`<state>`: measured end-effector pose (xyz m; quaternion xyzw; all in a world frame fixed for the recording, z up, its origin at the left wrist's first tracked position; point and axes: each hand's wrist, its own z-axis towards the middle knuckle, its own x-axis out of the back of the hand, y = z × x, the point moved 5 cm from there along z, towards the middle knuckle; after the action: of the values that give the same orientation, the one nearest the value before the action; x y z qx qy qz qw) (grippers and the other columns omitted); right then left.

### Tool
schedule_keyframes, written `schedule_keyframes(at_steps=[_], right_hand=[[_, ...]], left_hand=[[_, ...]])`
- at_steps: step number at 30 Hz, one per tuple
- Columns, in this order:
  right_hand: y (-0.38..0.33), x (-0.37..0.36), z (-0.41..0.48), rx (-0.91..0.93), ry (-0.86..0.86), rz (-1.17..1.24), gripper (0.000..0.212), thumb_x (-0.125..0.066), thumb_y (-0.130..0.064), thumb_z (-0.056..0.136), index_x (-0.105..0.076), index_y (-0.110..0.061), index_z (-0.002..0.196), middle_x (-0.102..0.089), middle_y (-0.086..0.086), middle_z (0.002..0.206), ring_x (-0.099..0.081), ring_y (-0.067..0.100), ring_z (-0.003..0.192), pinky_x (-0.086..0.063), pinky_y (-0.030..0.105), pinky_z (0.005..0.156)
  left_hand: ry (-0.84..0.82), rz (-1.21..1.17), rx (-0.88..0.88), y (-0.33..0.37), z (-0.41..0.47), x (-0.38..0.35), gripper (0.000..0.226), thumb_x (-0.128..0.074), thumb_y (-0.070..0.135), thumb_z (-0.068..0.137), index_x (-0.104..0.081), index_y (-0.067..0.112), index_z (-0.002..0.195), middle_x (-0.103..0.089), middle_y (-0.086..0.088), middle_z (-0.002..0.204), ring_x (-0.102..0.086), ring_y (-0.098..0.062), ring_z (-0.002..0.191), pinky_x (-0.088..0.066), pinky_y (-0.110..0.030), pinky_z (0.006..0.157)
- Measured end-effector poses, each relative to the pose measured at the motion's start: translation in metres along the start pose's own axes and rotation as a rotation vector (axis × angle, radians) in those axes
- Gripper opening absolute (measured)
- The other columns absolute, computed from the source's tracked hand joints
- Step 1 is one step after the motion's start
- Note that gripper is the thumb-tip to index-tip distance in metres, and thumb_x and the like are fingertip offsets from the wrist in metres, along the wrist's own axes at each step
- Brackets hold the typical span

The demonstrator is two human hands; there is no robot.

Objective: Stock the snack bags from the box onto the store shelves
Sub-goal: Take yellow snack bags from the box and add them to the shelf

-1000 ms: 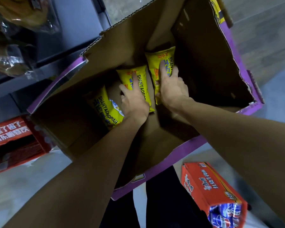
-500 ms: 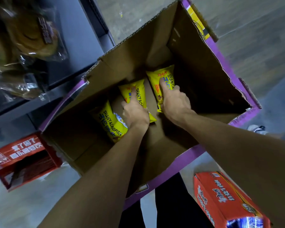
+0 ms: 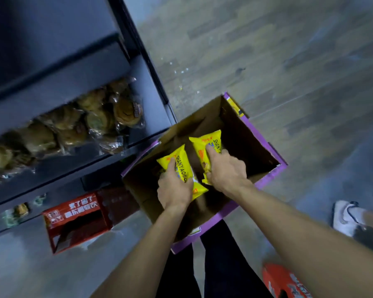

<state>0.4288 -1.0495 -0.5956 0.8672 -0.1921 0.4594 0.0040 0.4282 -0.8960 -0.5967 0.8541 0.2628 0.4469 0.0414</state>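
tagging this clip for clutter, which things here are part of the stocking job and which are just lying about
Job: left hand gripping left snack bag; right hand gripping right snack bag; cardboard box; shelves.
Lying about: wrapped pastries on a shelf; red carton on the floor; second red carton; white shoe.

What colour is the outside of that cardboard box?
Purple; the box shows it in the head view.

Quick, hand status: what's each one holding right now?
Left hand: grips a yellow snack bag.
Right hand: grips a second yellow snack bag.
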Motion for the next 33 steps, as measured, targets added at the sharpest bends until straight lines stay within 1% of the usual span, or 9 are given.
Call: schedule_keyframes(at_steps=[3, 7, 9, 14, 17, 20, 23, 28, 33], right_hand=[[-0.014, 0.019, -0.034, 0.014, 0.045, 0.005, 0.063, -0.058, -0.03, 0.091, -0.027, -0.032, 0.146, -0.051, 0.011, 0.12, -0.063, 0.033, 0.101, -0.037, 0.034, 0.069], [-0.039, 0.046, -0.084, 0.01, 0.117, -0.002, 0.07, -0.06, -0.029, 0.09, -0.023, -0.035, 0.15, -0.051, 0.011, 0.119, -0.062, 0.033, 0.102, -0.035, 0.034, 0.068], [-0.054, 0.058, -0.11, 0.005, 0.155, -0.006, 0.071, -0.06, -0.029, 0.091, -0.022, -0.035, 0.15, -0.052, 0.011, 0.119, -0.061, 0.033, 0.104, -0.035, 0.035, 0.068], [-0.098, 0.083, -0.174, 0.031, 0.287, -0.016, 0.068, -0.059, -0.031, 0.09, -0.024, -0.034, 0.149, -0.053, 0.012, 0.116, -0.061, 0.036, 0.1, -0.036, 0.037, 0.067], [-0.134, 0.091, -0.209, 0.091, 0.353, -0.047, 0.072, -0.06, -0.034, 0.089, -0.021, -0.033, 0.15, -0.053, 0.012, 0.116, -0.061, 0.036, 0.098, -0.035, 0.037, 0.064], [-0.174, 0.098, -0.241, 0.166, 0.425, -0.066, 0.074, -0.061, -0.033, 0.088, -0.021, -0.033, 0.15, -0.053, 0.012, 0.116, -0.061, 0.036, 0.1, -0.037, 0.038, 0.064], [-0.213, 0.11, -0.266, 0.251, 0.494, -0.052, 0.072, -0.061, -0.03, 0.086, -0.024, -0.032, 0.147, -0.053, 0.013, 0.119, -0.061, 0.038, 0.102, -0.044, 0.04, 0.068], [-0.271, 0.14, -0.303, 0.398, 0.595, -0.019, 0.077, -0.063, -0.032, 0.088, -0.018, -0.033, 0.151, -0.053, 0.015, 0.122, -0.059, 0.04, 0.104, -0.048, 0.043, 0.077], [-0.314, 0.197, -0.338, 0.488, 0.718, 0.025, 0.08, -0.064, -0.036, 0.089, -0.014, -0.034, 0.153, -0.052, 0.011, 0.122, -0.058, 0.037, 0.108, -0.047, 0.044, 0.08]], left_hand=[[0.014, -0.006, -0.026, -0.003, -0.023, 0.031, 0.079, -0.073, 0.035, 0.082, -0.031, 0.034, 0.149, -0.056, -0.009, 0.131, -0.052, -0.031, 0.121, -0.044, -0.039, 0.093], [0.067, -0.038, -0.096, -0.012, -0.057, 0.077, 0.072, -0.075, 0.035, 0.08, -0.039, 0.036, 0.143, -0.059, -0.008, 0.12, -0.057, -0.032, 0.113, -0.047, -0.04, 0.085], [0.088, -0.047, -0.143, -0.018, -0.075, 0.098, 0.073, -0.075, 0.034, 0.08, -0.038, 0.038, 0.143, -0.06, -0.007, 0.118, -0.059, -0.031, 0.111, -0.048, -0.04, 0.083], [0.157, -0.09, -0.255, -0.045, -0.119, 0.146, 0.073, -0.068, 0.038, 0.085, -0.033, 0.034, 0.148, -0.053, -0.007, 0.134, -0.049, -0.028, 0.125, -0.045, -0.04, 0.092], [0.242, -0.205, -0.298, -0.075, -0.145, 0.177, 0.057, -0.066, 0.042, 0.082, -0.044, 0.04, 0.135, -0.059, -0.004, 0.123, -0.059, -0.032, 0.111, -0.049, -0.041, 0.082], [0.337, -0.306, -0.32, -0.104, -0.171, 0.207, 0.052, -0.063, 0.043, 0.081, -0.046, 0.042, 0.129, -0.062, -0.005, 0.112, -0.061, -0.033, 0.102, -0.049, -0.04, 0.074], [0.435, -0.339, -0.316, -0.132, -0.191, 0.24, 0.064, -0.068, 0.038, 0.081, -0.041, 0.039, 0.139, -0.059, -0.008, 0.109, -0.06, -0.033, 0.101, -0.048, -0.039, 0.075], [0.601, -0.334, -0.335, -0.159, -0.212, 0.305, 0.076, -0.068, 0.039, 0.084, -0.029, 0.038, 0.148, -0.054, -0.007, 0.12, -0.058, -0.032, 0.107, -0.048, -0.042, 0.082], [0.774, -0.295, -0.394, -0.154, -0.239, 0.387, 0.076, -0.066, 0.043, 0.087, -0.026, 0.037, 0.15, -0.052, -0.003, 0.11, -0.06, -0.026, 0.098, -0.047, -0.037, 0.073]])
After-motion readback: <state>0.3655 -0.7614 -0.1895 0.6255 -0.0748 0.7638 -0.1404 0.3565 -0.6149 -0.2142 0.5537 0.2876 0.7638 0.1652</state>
